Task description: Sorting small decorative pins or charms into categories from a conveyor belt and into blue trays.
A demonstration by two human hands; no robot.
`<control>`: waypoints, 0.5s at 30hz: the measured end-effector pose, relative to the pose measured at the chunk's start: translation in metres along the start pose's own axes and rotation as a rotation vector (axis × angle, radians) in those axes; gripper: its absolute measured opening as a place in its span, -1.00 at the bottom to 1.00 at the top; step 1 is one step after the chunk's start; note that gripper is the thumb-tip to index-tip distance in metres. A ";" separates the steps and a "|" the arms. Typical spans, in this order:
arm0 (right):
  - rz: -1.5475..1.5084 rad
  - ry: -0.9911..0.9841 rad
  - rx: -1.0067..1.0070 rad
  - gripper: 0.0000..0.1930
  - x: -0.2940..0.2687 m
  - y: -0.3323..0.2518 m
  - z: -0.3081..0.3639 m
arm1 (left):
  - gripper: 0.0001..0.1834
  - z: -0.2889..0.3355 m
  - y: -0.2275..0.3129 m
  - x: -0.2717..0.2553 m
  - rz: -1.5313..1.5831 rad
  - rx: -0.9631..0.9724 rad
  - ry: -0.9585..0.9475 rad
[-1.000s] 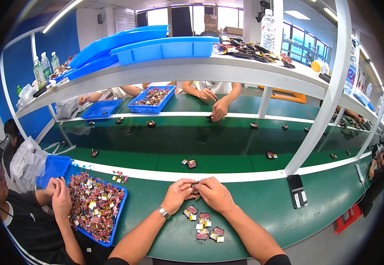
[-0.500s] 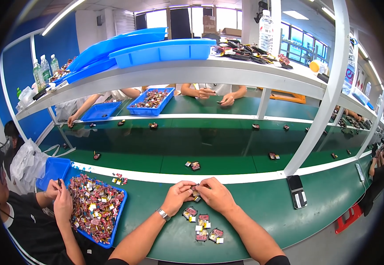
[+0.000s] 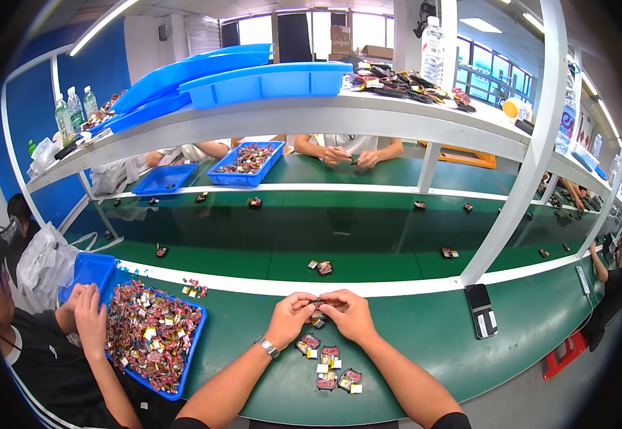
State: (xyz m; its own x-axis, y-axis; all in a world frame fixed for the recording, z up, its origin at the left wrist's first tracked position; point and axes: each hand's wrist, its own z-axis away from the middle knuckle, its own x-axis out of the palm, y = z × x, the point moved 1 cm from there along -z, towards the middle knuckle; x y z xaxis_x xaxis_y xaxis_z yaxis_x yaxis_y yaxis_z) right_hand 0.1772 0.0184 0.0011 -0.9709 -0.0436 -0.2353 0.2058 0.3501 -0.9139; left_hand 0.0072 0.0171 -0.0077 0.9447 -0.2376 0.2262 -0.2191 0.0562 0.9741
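My left hand (image 3: 292, 317) and my right hand (image 3: 349, 314) meet above the green bench (image 3: 254, 397). Between their fingertips they pinch a small dark electronic part (image 3: 317, 314) with a pale label, mostly covered by the fingers. Just below the hands lie several similar parts, black-framed with reddish faces and white and yellow labels: one (image 3: 308, 346) nearest my left hand, another (image 3: 330, 353) beside it, and one (image 3: 351, 380) closer to me.
At left, a blue tray (image 3: 203, 330) heaped with reddish parts stands by a co-worker's hands (image 3: 89, 318). Beyond a white rail (image 3: 239, 287), scattered parts (image 3: 323, 267) ride a green belt. A white post (image 3: 518, 171) and a black device (image 3: 480, 311) stand right. Overhead, a shelf carries blue bins (image 3: 268, 84).
Parts on the belt have shifted slightly right. My right hand's fingers have drawn in around the held part. The co-worker's hands at left moved up and left; the person opposite brought their hands together.
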 end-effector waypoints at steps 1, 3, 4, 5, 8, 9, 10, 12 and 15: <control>-0.036 0.011 0.051 -0.79 0.004 0.003 -0.002 | -0.80 0.001 0.000 -0.001 -0.049 0.020 0.004; -0.078 0.019 0.103 -0.78 0.011 0.006 -0.002 | -0.80 0.003 0.000 -0.003 -0.101 0.037 0.012; -0.072 0.019 0.145 -0.78 0.011 0.004 -0.003 | -0.80 0.003 0.000 -0.001 -0.120 0.044 0.022; -0.067 0.019 0.188 -0.79 0.011 0.002 -0.002 | -0.80 0.002 -0.001 0.000 -0.138 0.052 0.032; -0.072 0.019 0.214 -0.81 0.007 0.000 -0.001 | -0.78 -0.002 -0.007 0.001 -0.133 0.075 0.023; -0.085 0.006 0.211 -0.81 0.012 -0.007 -0.001 | -0.78 0.002 -0.004 -0.004 -0.143 0.075 0.040; 0.000 0.068 0.089 -0.81 0.010 -0.014 0.001 | -0.77 0.001 -0.005 -0.004 -0.132 0.094 0.022; 0.086 0.130 -0.032 -0.82 0.009 -0.019 0.003 | -0.75 0.001 -0.005 -0.005 -0.120 0.114 0.005; 0.525 0.117 -0.432 -0.84 0.007 -0.024 0.007 | -0.71 0.001 -0.003 -0.003 -0.093 0.105 -0.029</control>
State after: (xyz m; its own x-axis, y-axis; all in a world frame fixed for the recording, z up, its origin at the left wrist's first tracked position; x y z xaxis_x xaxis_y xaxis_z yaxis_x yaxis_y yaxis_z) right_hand 0.1667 0.0031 0.0191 -0.7679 0.3268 -0.5510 0.6089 0.6396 -0.4692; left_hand 0.0045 0.0168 -0.0110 0.9549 -0.2651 0.1336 -0.1571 -0.0692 0.9852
